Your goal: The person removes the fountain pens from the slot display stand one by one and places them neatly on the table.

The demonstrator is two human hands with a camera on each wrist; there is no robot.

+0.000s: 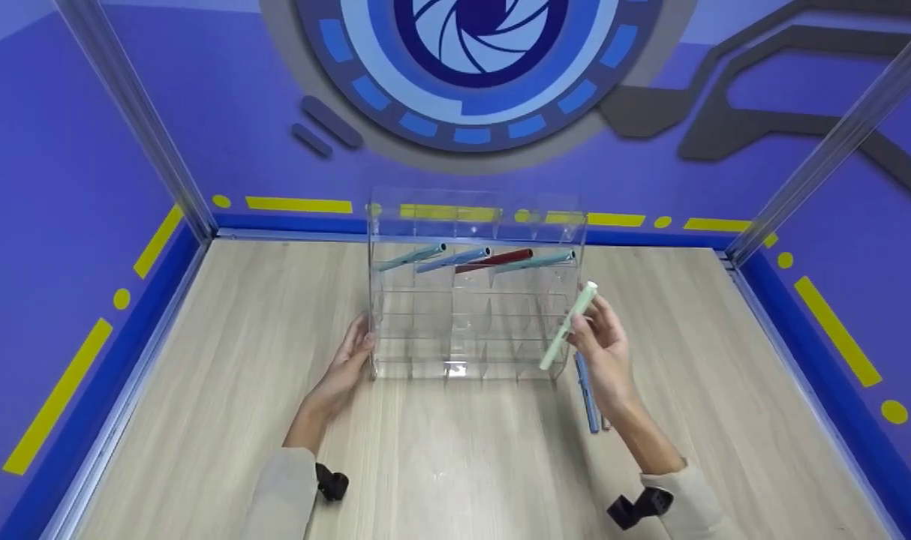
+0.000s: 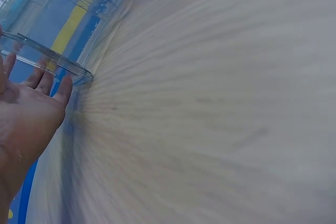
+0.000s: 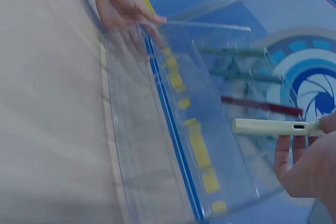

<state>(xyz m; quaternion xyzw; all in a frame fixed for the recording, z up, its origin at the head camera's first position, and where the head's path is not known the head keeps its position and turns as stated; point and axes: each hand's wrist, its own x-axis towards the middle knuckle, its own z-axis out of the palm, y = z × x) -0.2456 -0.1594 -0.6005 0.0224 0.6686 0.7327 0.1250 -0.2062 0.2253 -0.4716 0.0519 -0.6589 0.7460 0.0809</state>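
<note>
My right hand (image 1: pixel 605 352) pinches a pale green pen (image 1: pixel 569 325) between thumb and fingers, tilted, in front of the right side of a clear acrylic rack (image 1: pixel 467 300). In the right wrist view the pale pen (image 3: pixel 268 127) lies nearly level. Straight fingers of my left hand (image 1: pixel 344 367) rest against the rack's lower left side; the left wrist view shows them at its clear edge (image 2: pixel 58 59). Across an upper row of the rack lie a teal pen (image 1: pixel 414 257), a light blue pen (image 1: pixel 455 260), a dark red pen (image 1: pixel 494 261) and another teal pen (image 1: pixel 538 262).
A blue pen (image 1: pixel 587 394) lies on the wooden table (image 1: pixel 455 465) beside my right wrist, with another pen partly hidden next to it. Blue patterned panels (image 1: pixel 238 112) and metal posts (image 1: pixel 136 112) enclose the table at the back and sides.
</note>
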